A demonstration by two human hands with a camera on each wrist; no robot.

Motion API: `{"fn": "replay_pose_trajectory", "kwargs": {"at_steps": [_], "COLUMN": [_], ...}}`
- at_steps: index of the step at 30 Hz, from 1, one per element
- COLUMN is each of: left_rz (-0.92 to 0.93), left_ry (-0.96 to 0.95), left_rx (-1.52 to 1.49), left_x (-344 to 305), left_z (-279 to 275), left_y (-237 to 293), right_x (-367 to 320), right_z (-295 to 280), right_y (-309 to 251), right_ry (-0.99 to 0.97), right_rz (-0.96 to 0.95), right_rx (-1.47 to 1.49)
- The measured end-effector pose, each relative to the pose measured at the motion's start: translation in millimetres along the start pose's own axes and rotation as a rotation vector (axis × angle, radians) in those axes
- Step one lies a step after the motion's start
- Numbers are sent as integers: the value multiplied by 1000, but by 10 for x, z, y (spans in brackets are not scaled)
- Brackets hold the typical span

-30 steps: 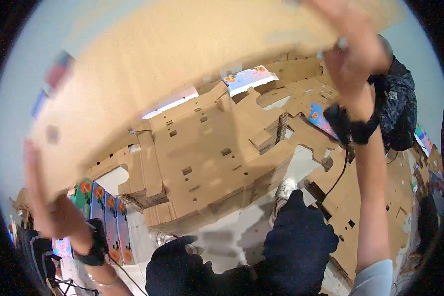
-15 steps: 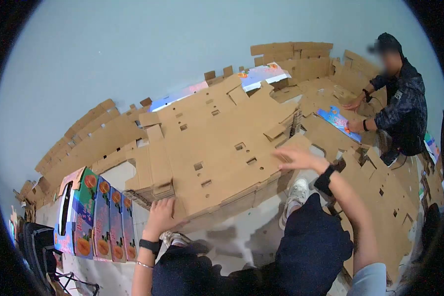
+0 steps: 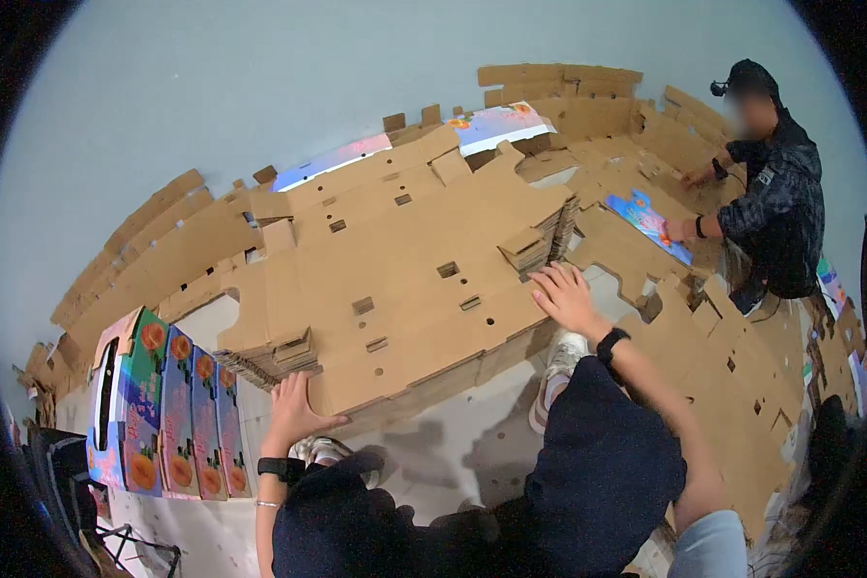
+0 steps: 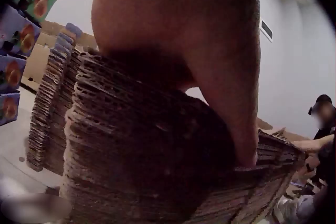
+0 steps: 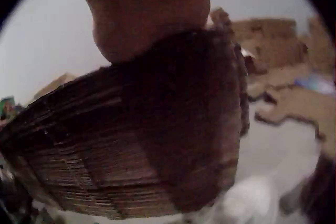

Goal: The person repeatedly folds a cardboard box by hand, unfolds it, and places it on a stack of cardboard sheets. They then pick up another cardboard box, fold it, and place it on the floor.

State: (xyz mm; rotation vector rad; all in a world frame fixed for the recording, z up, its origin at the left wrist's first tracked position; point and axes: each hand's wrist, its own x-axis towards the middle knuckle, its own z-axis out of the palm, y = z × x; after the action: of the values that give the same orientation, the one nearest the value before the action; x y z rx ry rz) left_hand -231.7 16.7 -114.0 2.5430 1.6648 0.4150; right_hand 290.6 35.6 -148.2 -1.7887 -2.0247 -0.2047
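Observation:
A tall stack of flat die-cut brown cardboard sheets (image 3: 405,279) lies in front of me, with slots and round holes in its top sheet. My left hand (image 3: 297,416) rests on its near left corner, fingers on top and thumb spread along the front edge. At the near right corner, my right hand (image 3: 570,299) lays its fingers on the top sheet. In the left wrist view, the left hand (image 4: 178,24) sits over the layered sheet edges (image 4: 105,145), thumb tip against the side. The right wrist view shows the right hand (image 5: 152,14) at the stack's upper edge.
Printed fruit cartons (image 3: 164,414) stand in a row at the left. Another person (image 3: 775,193) crouches at the right, touching a blue-pink printed sheet (image 3: 645,223). More cardboard (image 3: 722,385) covers the right floor, and cardboard pieces (image 3: 144,250) line the wall.
A large cardboard sheet that was raised and blurred before me has come down onto the stack. Both hands have dropped from it to the stack's near corners.

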Motion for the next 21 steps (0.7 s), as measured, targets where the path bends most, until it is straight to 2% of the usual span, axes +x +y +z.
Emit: {"fn": "replay_pose_trajectory", "kwargs": {"at_steps": [2,4,5,7,8,9,12,14,15,17,18,19,21], "left_rz": [4,-21,-36,-36,-38,-37,-17,-24,-39,-28,-26,-32,-8], "left_ry": [-15,-30,-24,-38,-58,-53,-32,-48,-38,-23,-13,-19,39], "left_rx": [-17,-32,-46,-43,-40,-36,9,2,-3,-8,-18,-17,-40], "left_x": [4,-18,8,30,11,-12,7,-22,-4,8,-27,-54,-40], "left_z": [41,39,31,58,63,82,138,89,54,64,96,118,78], "left_y": [-54,-38,-33,-65,-88,-103,-141,-54,-35,-65,-82,-106,-61], "right_x": [269,641,727,823,730,495,515,638,634,532,376,348,498], "right_z": [-254,-697,-702,-697,-526,-26,35,-69,-62,-15,129,192,47], "right_y": [38,-164,-214,-286,-210,91,96,37,-39,-219,-218,-116,-99], "right_ry": [-395,-258,-257,391,33,-319,-279,-429,-426,-286,-245,-253,-388], "right_rz": [-51,-54,-54,-237,7,131,164,179,183,158,167,164,161], "right_rx": [-105,-153,-152,-144,-20,-35,11,-157,-157,-192,-114,-110,-88]}}
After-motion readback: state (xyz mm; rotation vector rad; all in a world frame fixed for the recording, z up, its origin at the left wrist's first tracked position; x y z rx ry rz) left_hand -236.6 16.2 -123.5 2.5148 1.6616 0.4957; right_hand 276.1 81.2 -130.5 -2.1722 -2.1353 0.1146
